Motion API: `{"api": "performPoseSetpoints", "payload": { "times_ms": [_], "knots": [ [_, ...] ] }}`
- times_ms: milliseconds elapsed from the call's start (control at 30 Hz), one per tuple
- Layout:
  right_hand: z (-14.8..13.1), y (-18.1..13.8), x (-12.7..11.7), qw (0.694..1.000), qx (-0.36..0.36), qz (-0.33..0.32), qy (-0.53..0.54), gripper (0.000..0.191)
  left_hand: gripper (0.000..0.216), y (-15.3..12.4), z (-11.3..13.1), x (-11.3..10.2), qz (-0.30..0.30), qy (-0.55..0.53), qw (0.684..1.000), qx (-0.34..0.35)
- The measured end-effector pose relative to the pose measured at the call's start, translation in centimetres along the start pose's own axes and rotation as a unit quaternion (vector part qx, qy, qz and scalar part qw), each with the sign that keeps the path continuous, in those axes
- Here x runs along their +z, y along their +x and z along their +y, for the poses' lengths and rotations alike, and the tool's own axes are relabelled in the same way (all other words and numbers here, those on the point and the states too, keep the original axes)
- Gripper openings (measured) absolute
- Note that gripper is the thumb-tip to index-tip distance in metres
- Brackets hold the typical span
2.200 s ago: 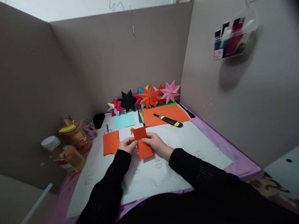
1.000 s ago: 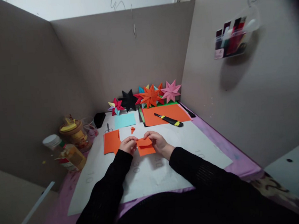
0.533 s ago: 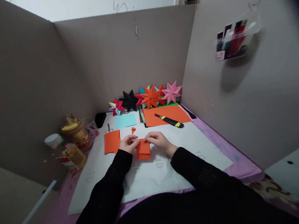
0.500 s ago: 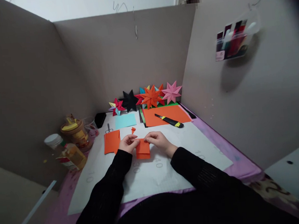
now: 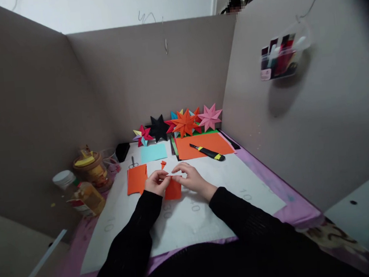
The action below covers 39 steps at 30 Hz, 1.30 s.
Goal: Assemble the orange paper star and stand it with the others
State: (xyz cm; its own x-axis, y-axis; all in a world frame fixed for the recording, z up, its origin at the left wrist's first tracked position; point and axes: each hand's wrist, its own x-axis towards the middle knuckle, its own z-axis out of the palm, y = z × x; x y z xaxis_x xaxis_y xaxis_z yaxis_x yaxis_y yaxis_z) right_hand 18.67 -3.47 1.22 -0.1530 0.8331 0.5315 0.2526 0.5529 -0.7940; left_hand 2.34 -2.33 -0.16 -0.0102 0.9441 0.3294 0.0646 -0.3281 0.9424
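A small folded orange paper (image 5: pixel 173 190) lies on the white sheet (image 5: pixel 191 215) in front of me. My left hand (image 5: pixel 156 183) pinches its upper left edge with closed fingers. My right hand (image 5: pixel 191 179) presses on its upper right edge, fingers curled down onto the paper. Just left of my left hand lies a stack of orange paper squares (image 5: pixel 137 179). A tiny orange scrap (image 5: pixel 163 163) sits just beyond my hands.
Folded paper stars (image 5: pixel 185 122) lean on the back wall. A utility knife (image 5: pixel 207 152) lies on a large orange sheet (image 5: pixel 202 145). A light blue square (image 5: pixel 154 152) and small scissors (image 5: pixel 132 162) lie behind. Jars and a bottle (image 5: pixel 85 194) stand left. Cardboard walls enclose three sides.
The orange paper went from held open and tall to folded down into a smaller piece on the sheet. Both hands stayed on its upper edge.
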Motion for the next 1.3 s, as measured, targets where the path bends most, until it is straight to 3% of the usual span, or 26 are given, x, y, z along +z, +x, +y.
{"api": "performPoseSetpoints", "payload": {
  "times_ms": [100,300,400,500,633,867,1033,1167,1300],
  "knots": [
    [-0.2,-0.1,0.6,0.999,0.022,-0.033,0.007,0.015,0.025,-0.3,-0.1,0.2,-0.008,0.000,1.000,0.016],
    [0.9,0.0,0.2,0.991,0.100,0.042,0.078,0.017,0.026,0.1,-1.1,0.1,-0.075,0.062,0.994,-0.059],
    [1.5,0.0,0.1,0.987,0.123,0.036,0.093,0.018,0.024,0.5,-1.4,-0.3,-0.042,0.079,0.994,-0.068],
    [2.0,-0.2,0.3,0.989,0.133,-0.022,0.063,0.019,0.026,0.9,-1.6,-0.6,0.004,0.068,0.995,-0.066],
    [2.2,-0.4,0.7,0.995,0.097,-0.022,0.006,0.009,0.026,1.1,-1.8,-0.8,-0.025,0.102,0.994,-0.038],
    [2.5,-0.4,0.8,0.987,-0.031,-0.021,-0.155,0.014,0.020,1.3,-3.2,-0.9,-0.120,0.213,0.969,-0.021],
    [2.6,-0.5,0.6,0.985,-0.035,-0.035,-0.168,0.019,0.024,1.2,-3.5,-0.9,-0.113,0.280,0.953,-0.010],
    [2.6,-0.3,0.7,0.993,0.010,-0.007,-0.119,0.016,0.023,1.3,-3.1,-0.6,-0.077,0.169,0.982,-0.021],
    [3.1,0.1,0.9,0.984,0.141,0.075,0.072,0.015,0.040,1.7,-2.8,-0.6,0.015,-0.011,0.998,-0.062]
  ]
}}
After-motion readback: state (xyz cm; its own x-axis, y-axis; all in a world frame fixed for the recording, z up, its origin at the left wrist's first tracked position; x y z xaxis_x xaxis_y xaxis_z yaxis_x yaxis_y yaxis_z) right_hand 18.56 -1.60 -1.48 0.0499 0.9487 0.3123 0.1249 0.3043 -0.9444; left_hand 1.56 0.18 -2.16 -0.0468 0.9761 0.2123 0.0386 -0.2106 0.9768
